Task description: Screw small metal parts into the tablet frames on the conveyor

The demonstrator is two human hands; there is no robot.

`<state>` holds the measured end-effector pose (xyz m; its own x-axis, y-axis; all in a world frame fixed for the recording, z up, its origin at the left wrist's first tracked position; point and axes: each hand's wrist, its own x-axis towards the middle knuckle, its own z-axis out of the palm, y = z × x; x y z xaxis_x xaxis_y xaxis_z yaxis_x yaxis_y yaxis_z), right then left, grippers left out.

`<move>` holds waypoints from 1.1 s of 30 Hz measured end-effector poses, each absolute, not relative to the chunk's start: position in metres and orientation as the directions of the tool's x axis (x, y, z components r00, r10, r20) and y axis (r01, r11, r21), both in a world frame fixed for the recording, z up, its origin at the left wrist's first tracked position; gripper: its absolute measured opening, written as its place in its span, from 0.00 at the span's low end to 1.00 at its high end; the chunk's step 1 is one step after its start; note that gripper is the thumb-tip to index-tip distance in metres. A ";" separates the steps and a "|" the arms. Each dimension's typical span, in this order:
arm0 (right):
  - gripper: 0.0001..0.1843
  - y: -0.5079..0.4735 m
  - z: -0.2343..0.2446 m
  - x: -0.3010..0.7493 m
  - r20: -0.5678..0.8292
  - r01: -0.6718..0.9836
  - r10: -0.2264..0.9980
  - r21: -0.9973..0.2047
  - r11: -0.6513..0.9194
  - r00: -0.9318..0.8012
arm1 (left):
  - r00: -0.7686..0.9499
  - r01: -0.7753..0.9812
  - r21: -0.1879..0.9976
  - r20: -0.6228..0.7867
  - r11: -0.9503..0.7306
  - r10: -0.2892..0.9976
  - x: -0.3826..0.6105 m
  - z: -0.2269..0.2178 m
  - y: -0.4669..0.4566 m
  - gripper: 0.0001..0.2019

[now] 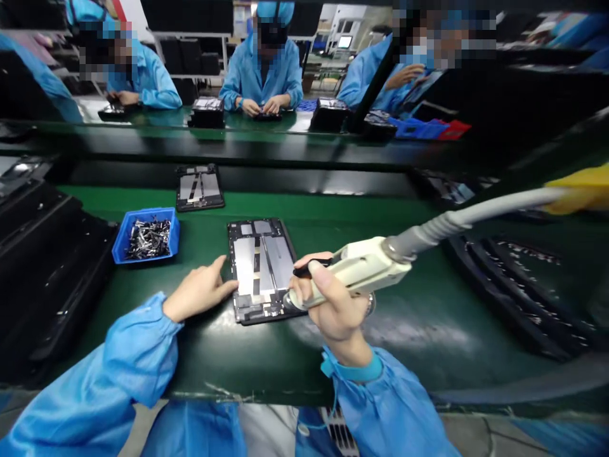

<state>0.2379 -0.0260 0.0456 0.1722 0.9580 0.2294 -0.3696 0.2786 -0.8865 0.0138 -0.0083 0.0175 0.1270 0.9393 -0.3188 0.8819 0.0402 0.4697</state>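
Observation:
An open tablet housing lies flat on the green bench mat, with silver plates and a black frame showing. My left hand rests its fingertips against the housing's left edge and holds nothing. My right hand grips a cream electric screwdriver, whose tip sits at the housing's lower right corner. The contact point is partly hidden by my fingers. A grey hose runs from the tool up to the right.
A blue bin of small metal parts and a second tablet housing stand beyond my left hand. Black stacked trays flank the mat. Across a dark divider, co-workers in blue gowns handle devices at another bench.

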 end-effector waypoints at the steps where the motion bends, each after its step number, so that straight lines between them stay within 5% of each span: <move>1: 0.17 -0.027 0.043 0.233 0.230 -0.356 0.959 -0.893 0.277 0.168 | 0.082 0.919 0.394 -0.273 0.033 0.958 0.002 0.029 -0.005 0.31; 6: 0.17 -0.027 0.033 0.224 0.237 -0.342 0.956 -0.896 0.285 0.174 | -0.318 0.944 0.133 0.140 0.301 0.938 -0.071 0.056 0.023 0.21; 12: 0.16 -0.023 0.029 0.223 0.230 -0.359 0.966 -0.897 0.257 0.118 | -0.282 0.952 0.072 -0.170 0.298 0.944 -0.107 0.025 0.052 0.15; 22: 0.17 -0.024 0.020 0.221 0.270 -0.254 0.959 -0.925 0.282 0.081 | -0.384 0.915 0.149 0.043 0.374 0.922 -0.111 0.033 0.045 0.23; 33: 0.16 -0.023 0.048 0.248 0.332 -0.309 0.921 -0.871 0.383 0.206 | -0.445 0.895 -0.012 0.053 0.446 0.894 -0.125 0.034 0.051 0.27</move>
